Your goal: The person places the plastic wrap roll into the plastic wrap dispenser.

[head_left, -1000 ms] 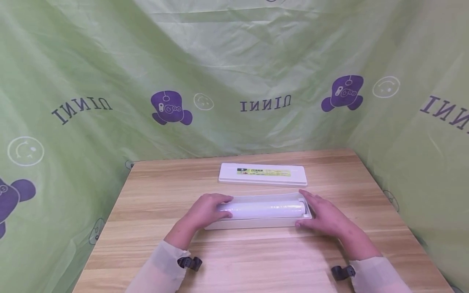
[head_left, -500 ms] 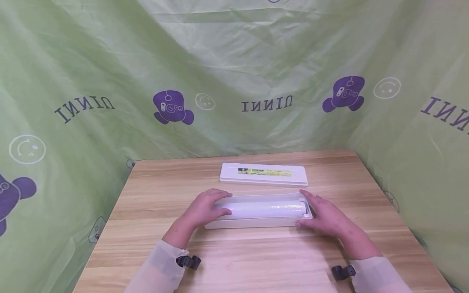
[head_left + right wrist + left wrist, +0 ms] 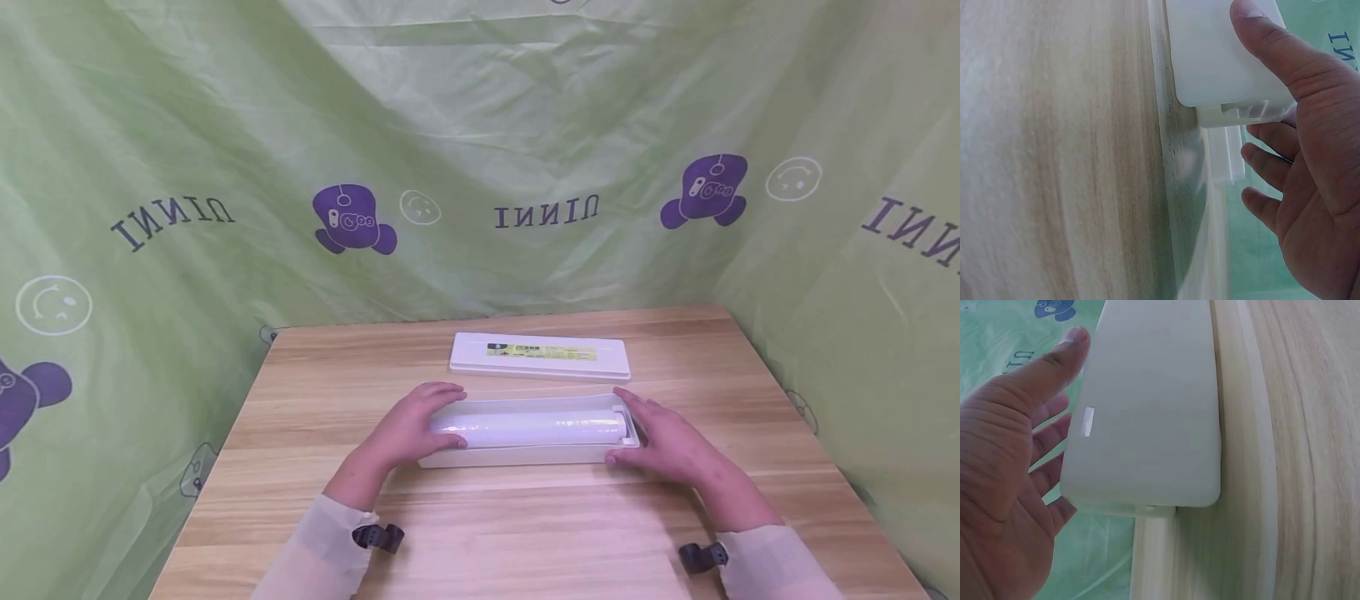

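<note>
White box [image 3: 525,457]: is lying lengthwise from left to right on the wooden table [image 3: 525,542], around its middle, topless side up, with a hand at each end.
Roll [image 3: 525,428]: is resting inside the white box along its length, its glossy white surface catching the light; its left end is hiding behind the left hand.
Left hand [image 3: 411,423]: is spanning the left end of the white box, thumb and fingers spreading well apart; the thumb is reaching along the near rim and the fingertips are lying by the far rim, the fingers looking relaxed rather than clenching.
Right hand [image 3: 663,442]: is holding the right end, the thumb pressing on the near wall and the index finger bending over the far right corner; in the right wrist view the other fingers are curving loosely below.
Lid [image 3: 612,360]: is lying flat on the far side of the white box, apart from it, bearing a yellow-green sticker [image 3: 540,352] with print too small to read.
Sleeves [image 3: 318,550]: are covering both forearms in a pale colour, a black device [image 3: 378,537] showing at each cuff.
Curtain [image 3: 465,108]: is hanging in green folds at the far side, left and right, showing purple figures [image 3: 352,218], smiling faces [image 3: 54,305] and mirrored lettering [image 3: 546,212].
</note>
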### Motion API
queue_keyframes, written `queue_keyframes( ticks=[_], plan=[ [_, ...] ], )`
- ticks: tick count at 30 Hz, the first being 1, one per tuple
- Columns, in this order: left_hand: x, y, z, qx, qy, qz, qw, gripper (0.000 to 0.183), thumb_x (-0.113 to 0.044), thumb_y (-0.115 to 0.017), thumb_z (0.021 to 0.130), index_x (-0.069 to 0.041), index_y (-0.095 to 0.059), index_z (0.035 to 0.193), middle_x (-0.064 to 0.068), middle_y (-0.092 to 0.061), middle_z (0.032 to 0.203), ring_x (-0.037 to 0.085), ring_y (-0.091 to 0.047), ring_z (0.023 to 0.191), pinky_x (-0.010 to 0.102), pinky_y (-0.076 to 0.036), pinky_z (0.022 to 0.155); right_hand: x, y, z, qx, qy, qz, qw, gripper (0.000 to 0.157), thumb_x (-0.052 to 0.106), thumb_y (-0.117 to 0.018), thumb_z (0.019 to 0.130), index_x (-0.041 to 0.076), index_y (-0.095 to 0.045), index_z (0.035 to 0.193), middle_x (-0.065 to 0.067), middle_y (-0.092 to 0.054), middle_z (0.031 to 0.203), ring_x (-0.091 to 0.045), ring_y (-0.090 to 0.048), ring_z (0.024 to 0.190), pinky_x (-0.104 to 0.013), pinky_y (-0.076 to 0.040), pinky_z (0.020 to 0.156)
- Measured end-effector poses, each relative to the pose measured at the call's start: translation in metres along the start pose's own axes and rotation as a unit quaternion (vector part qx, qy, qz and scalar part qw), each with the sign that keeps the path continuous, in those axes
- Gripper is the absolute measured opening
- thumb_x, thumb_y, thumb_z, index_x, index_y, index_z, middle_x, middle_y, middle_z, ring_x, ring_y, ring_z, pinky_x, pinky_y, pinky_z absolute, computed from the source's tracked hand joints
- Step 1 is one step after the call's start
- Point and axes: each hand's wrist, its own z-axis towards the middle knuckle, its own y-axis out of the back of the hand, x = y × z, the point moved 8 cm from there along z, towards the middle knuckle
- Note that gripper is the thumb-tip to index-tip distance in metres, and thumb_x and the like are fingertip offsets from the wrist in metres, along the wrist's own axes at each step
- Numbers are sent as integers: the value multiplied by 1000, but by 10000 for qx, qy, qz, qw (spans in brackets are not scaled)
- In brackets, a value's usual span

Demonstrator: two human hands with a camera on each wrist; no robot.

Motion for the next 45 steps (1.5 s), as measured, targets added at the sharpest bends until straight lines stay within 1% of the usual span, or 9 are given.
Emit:
queue_keyframes(
  ticks=[6,13,19,23,30,34,38,45],
  plan=[
    [6,2,-4,-22,114,-33,9999,80,-50,-89,78,-18,-61,146,1,-52,155,28,-42,147,49,-35,121,1,0,0,-10,37,20,10000,115,66,-83,76,8,-33,162,-30,-48,151,-59,-42,137,-71,-34,112],
    [9,3,-11,-29,240,-53,9997,89,-53,-91,75,-18,-57,150,1,-49,157,30,-42,147,51,-37,119,1,0,-1,-34,60,33,10000,115,66,-83,76,7,-33,162,-31,-50,150,-58,-45,136,-70,-35,112],
    [19,2,-16,57,505,-132,9986,96,-57,-90,73,-22,-52,154,-3,-44,161,27,-40,149,51,-36,120,0,-1,-1,-59,74,39,9999,115,67,-82,76,7,-33,162,-30,-50,150,-58,-44,136,-70,-35,112],
    [24,2,-18,85,554,-142,9983,98,-59,-90,72,-23,-50,155,-3,-43,161,27,-40,149,50,-36,121,-1,-1,-1,-58,82,20,9999,115,66,-82,77,8,-33,162,-30,-50,150,-58,-44,136,-70,-35,112],
    [27,0,-23,153,603,-215,9978,108,-58,-91,71,-19,-43,159,7,-41,163,30,-39,149,51,-33,121,-1,-1,-2,-47,68,2,10000,117,71,-79,76,8,-32,163,-31,-50,149,-57,-45,136,-70,-35,112],
    [29,1,-26,89,626,-196,9978,112,-60,-91,70,-17,-40,161,8,-42,163,31,-39,149,51,-33,121,-2,-2,-1,-61,77,2,10000,118,73,-78,76,9,-31,163,-31,-49,150,-57,-45,136,-69,-35,112],
    [32,3,-29,37,568,-185,9982,115,-61,-90,70,-14,-38,161,7,-41,163,31,-39,149,50,-33,122,-2,-2,-1,-71,78,26,9999,118,73,-78,76,9,-31,163,-30,-49,150,-57,-45,136,-69,-35,112],
    [36,7,-34,-34,531,-137,9985,119,-57,-93,68,-8,-37,161,13,-40,163,35,-38,149,53,-31,122,-2,-1,-1,-92,73,28,9999,118,74,-78,75,10,-31,163,-32,-51,148,-57,-47,134,-70,-37,111]
  ],
)
